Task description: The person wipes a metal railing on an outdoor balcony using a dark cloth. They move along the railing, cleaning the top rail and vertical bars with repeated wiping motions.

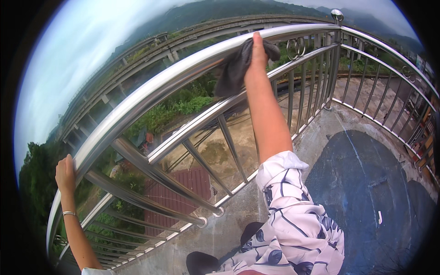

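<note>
A polished stainless-steel top handrail [147, 94] curves across the view in front of me. My right hand [258, 56] grips a dark grey cloth [233, 72] against the rail, toward the far corner. The thumb points up over the rail, and a loose end of the cloth hangs below the hand. At the lower left, my left hand [65, 175] is closed around the same handrail; its fingertips are largely hidden. That wrist wears a silver bangle [69, 213]. A thinner middle rail [192, 125] runs beneath the handrail, above upright bars.
At the far right, a corner post [335, 65] with a ball finial [337, 14] joins another railing section [374, 80]. Blue-painted concrete floor [357, 178] lies at my right. Beyond the railing are a dark red metal roof [178, 187], greenery and an elevated roadway [172, 55].
</note>
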Action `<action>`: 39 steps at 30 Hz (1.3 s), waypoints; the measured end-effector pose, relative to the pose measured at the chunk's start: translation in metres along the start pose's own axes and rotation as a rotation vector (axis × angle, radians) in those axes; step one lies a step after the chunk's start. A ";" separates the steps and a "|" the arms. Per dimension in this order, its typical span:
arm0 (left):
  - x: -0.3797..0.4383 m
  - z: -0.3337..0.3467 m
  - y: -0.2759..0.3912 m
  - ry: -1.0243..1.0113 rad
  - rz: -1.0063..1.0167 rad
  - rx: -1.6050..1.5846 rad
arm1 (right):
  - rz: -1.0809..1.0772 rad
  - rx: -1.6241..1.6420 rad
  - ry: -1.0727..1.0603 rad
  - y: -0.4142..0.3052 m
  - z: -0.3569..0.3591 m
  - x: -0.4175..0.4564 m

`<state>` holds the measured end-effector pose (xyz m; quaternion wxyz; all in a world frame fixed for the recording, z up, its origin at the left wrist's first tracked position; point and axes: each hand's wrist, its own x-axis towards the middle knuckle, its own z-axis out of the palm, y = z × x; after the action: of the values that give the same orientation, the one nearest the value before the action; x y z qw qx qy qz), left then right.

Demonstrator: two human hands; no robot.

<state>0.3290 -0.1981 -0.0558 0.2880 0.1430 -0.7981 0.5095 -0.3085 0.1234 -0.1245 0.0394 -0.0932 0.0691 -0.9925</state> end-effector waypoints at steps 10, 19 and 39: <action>0.014 -0.008 0.034 -0.135 -0.336 -0.264 | -0.104 -0.168 0.063 0.006 -0.002 -0.008; -0.007 0.049 0.007 -0.074 -0.123 -0.078 | 0.627 -0.243 -0.560 0.114 -0.004 -0.259; -0.009 0.036 -0.057 -0.141 -0.013 0.047 | -0.458 -1.281 -0.515 0.042 -0.111 -0.284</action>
<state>0.3544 -0.2556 -0.0304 0.2309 0.1902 -0.8032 0.5151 -0.0492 0.1217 -0.2898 -0.2165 -0.3406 0.6039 -0.6873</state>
